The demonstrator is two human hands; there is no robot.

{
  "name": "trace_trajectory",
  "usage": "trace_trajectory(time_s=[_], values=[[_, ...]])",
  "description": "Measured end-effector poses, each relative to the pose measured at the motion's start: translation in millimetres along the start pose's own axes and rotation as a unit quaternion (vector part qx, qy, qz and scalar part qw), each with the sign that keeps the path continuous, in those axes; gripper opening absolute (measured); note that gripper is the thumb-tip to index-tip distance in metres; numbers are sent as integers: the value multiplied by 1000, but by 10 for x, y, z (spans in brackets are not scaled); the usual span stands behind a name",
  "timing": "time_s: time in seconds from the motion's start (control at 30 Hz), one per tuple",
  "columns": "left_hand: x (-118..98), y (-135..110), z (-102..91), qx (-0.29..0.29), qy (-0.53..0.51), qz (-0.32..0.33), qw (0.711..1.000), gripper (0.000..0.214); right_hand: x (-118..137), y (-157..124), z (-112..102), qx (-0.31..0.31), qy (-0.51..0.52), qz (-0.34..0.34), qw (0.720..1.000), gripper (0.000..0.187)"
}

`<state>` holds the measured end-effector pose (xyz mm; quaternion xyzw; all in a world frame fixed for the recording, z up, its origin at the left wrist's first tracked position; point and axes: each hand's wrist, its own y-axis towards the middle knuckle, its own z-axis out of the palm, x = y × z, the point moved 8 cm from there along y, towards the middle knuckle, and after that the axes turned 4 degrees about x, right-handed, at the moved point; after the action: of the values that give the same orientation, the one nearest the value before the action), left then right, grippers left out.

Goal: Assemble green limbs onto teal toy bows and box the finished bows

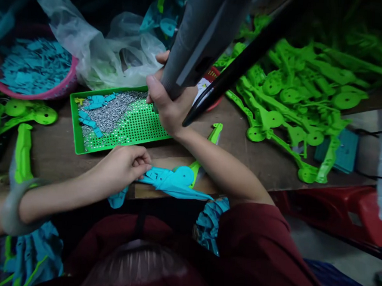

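My left hand [123, 167] pinches the left end of a blue plastic toy part [172, 183] that lies on the wooden bench edge in front of me. A green plastic part [206, 150] pokes out from under the blue one. My right hand [169, 100] is wrapped around the lower end of a large grey power tool [200, 35], held above the right end of a green perforated tray [137, 124]. The tray carries a heap of small metal screws [110, 112] and several small blue plastic bits [94, 104].
A big pile of green plastic parts [297, 97] fills the right of the bench. A pink bowl of blue pieces [34, 66] and crumpled clear bags [112, 52] sit at the back left. Green parts [27, 113] lie at the left. A red stool [336, 208] stands right.
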<state>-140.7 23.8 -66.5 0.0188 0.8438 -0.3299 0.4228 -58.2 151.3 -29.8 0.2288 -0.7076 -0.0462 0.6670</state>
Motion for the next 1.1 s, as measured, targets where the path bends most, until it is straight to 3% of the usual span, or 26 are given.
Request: trace_trajectory(time_s=[0.27, 0.4, 0.53, 0.6, 0.7, 0.77, 0.83, 0.97, 1.1], values=[[97, -208, 72, -132, -75, 30, 988, 13, 30, -12, -28, -43, -7, -15, 999, 33], [-39, -311, 62, -206, 49, 119, 970, 8, -18, -6, 0, -40, -23, -30, 998, 33], [-220, -437, 170, -241, 226, 237, 914, 10, -52, 6, -18, -48, -6, -50, 998, 39], [-279, -493, 239, -257, 307, 256, 880, 12, -72, 13, -31, -51, 10, -54, 997, 40], [-413, -623, 385, -285, 433, 285, 806, 14, -97, 20, -46, -54, 10, -53, 997, 37], [-469, -716, 468, -295, 466, 299, 779, 13, -99, 18, -67, -58, -5, -50, 997, 34], [-442, -764, 514, -285, 453, 288, 794, 18, -94, 12, -93, -60, -20, -41, 997, 32], [-227, -749, 579, -244, 398, 236, 852, 32, -112, -19, -159, -68, -32, -10, 997, 35], [-160, -743, 551, -285, 365, 236, 854, 30, -261, -37, -98, -22, -4, 26, 999, 37]])
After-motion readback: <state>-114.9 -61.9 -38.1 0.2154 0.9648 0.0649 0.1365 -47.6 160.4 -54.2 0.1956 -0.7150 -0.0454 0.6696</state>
